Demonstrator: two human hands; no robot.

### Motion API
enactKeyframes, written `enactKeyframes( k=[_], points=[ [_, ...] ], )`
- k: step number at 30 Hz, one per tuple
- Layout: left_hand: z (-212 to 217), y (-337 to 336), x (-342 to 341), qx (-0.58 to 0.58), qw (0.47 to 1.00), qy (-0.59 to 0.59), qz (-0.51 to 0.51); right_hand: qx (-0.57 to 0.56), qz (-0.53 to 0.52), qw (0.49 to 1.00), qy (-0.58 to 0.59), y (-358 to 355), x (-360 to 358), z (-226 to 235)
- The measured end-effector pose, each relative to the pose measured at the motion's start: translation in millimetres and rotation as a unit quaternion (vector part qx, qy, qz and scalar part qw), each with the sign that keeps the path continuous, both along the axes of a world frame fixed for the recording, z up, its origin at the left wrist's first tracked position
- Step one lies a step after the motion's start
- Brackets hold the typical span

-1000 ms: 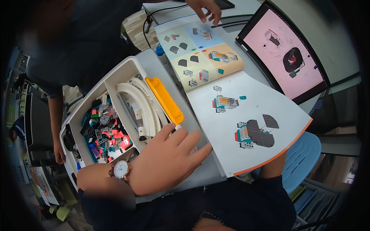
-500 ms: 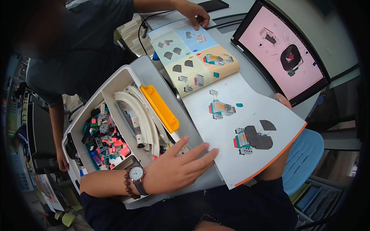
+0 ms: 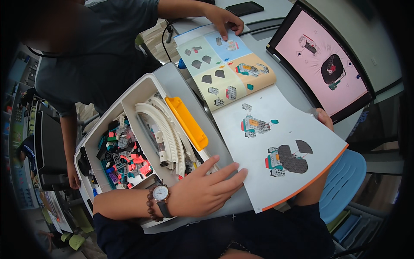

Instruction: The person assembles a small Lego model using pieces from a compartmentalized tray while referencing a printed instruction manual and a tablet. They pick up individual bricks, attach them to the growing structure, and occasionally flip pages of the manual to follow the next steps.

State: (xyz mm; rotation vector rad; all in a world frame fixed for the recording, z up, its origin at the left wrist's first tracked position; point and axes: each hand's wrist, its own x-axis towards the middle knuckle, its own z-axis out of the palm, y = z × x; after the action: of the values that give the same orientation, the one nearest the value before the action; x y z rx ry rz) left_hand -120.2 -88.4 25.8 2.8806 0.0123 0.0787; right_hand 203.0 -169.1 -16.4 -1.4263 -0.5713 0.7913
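Note:
An open instruction booklet [image 3: 276, 108] with pictures of brick models lies across the grey table, its lower page reaching past the edge. My left hand [image 3: 211, 187], wearing a watch [image 3: 161, 193] and a bead bracelet, is spread open. Its fingertips come up to the booklet's left edge and hold nothing. My right hand [image 3: 324, 119] grips the page's right edge, with most of that hand and forearm hidden beneath the paper. Another person's hand [image 3: 224, 20] rests on the booklet's far end.
Left of the booklet stands a white sorting bin [image 3: 148, 80] with a yellow handle [image 3: 187, 123], curved white track pieces [image 3: 161, 129] and several small bricks [image 3: 125, 155]. A screen [image 3: 323, 64] stands at the right, a phone [image 3: 245, 8] at the back, and a blue chair [image 3: 345, 181] at lower right.
The whole view has shifted slightly, so everything sits a little farther right. Both my hands and the other person's hand keep their places at the booklet.

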Motion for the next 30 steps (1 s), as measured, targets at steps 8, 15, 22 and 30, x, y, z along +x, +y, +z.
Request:
enactKeyframes(
  k=[8, 15, 22, 30],
  points=[
    [0.5, 0.5, 0.6, 0.004, 1.000, -0.003, -0.005, 0.013, -0.031, 0.998, -0.056, -0.8, 6.2, -13.8],
    [0.6, 0.7, 0.6, -0.004, 1.000, -0.001, -0.003, 0.058, -0.052, 0.996, 0.048, -0.2, 6.6, -8.9],
    [0.1, 1.6, 0.3, -0.008, 1.000, 0.006, -0.004, 0.047, -0.059, 0.997, 0.016, -1.0, 7.7, -6.4],
    [-0.8, 1.5, 0.3, -0.030, 1.000, 0.010, 0.003, 0.055, -0.038, 0.998, -0.009, -3.2, 23.3, -16.1]
  ],
)
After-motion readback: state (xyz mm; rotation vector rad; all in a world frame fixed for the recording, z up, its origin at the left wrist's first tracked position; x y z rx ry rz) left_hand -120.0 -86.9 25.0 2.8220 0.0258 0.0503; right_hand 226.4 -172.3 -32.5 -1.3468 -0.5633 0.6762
